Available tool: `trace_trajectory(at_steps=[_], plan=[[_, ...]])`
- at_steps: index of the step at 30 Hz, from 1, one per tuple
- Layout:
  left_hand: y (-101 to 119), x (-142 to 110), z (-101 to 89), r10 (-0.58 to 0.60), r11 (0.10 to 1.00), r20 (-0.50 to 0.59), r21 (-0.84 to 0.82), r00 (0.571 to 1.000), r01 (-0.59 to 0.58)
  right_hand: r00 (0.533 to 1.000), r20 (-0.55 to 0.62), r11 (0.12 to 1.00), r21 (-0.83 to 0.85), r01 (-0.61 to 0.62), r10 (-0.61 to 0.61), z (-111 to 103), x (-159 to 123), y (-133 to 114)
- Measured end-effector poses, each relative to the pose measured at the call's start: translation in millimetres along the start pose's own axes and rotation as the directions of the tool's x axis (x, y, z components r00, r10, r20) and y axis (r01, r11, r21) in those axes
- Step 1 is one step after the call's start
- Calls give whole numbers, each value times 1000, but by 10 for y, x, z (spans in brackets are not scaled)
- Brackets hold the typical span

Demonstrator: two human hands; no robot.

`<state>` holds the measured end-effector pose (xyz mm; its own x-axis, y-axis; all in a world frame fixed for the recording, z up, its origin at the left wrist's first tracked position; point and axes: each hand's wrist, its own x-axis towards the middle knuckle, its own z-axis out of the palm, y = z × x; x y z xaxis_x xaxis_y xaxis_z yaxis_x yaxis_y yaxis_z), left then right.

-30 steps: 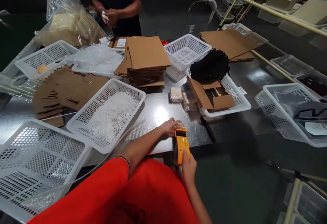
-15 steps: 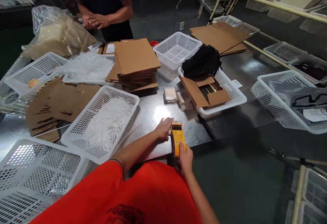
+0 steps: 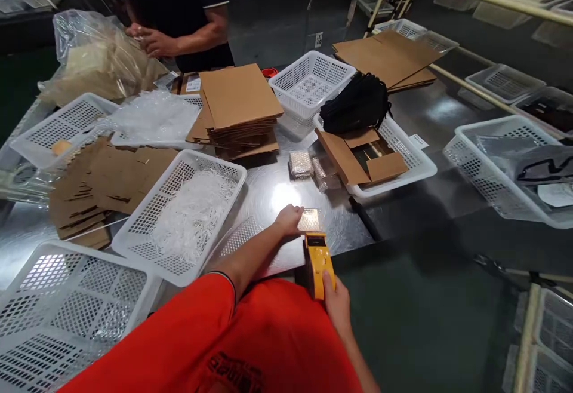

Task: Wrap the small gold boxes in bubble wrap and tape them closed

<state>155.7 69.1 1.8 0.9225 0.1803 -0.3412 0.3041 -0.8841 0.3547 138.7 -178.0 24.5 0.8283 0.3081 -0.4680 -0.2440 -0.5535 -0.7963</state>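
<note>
My left hand (image 3: 290, 220) grips the left edge of a small bubble-wrapped packet (image 3: 310, 220) on the steel table, fingertips at its upper left. In my right hand (image 3: 337, 306) is a yellow tape dispenser (image 3: 319, 264), its dark front end just below the packet and apart from it. A sheet of bubble wrap (image 3: 239, 235) lies under and left of my left forearm. Beyond the packet sit a stack of wrapped packets (image 3: 300, 165) and another wrapped piece (image 3: 325, 173).
Left of me stands a white basket (image 3: 129, 235) of shredded filler, beside flat brown cardboard pieces (image 3: 111, 178). Stacked cardboard (image 3: 242, 97) rises farther back. At right, an open carton (image 3: 342, 157) and black bundle (image 3: 356, 103) rest in another basket. A co-worker (image 3: 179, 17) stands across the table.
My right hand has drawn the tape dispenser back toward me and slightly right, off the packet, which now shows more fully. My left hand stays on it. The co-worker's hands have shifted left.
</note>
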Motion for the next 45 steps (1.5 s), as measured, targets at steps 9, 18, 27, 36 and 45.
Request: trace_trajectory(at_steps=[9, 18, 27, 36, 45], plan=[[-306, 286, -477, -55, 930, 201, -347, 978, 123, 998, -11, 997, 30, 65, -64, -79, 398, -403], [-464, 233, -394, -200, 947, -227, -295, 953, 129, 989, -2, 988, -48, 148, -148, 448, 1238, -1204], [-234, 405, -167, -260, 953, -177, -203, 949, 223, 993, 25, 983, -140, 118, -115, 524, 1494, -1199], [-174, 396, -317, -262, 965, -93, -15, 961, 261, 995, 54, 993, -78, 89, -85, 330, 1047, -764], [-179, 506, -489, -267, 962, 92, -30, 959, 270, 997, 61, 996, -75, -44, 49, 116, 742, -406]])
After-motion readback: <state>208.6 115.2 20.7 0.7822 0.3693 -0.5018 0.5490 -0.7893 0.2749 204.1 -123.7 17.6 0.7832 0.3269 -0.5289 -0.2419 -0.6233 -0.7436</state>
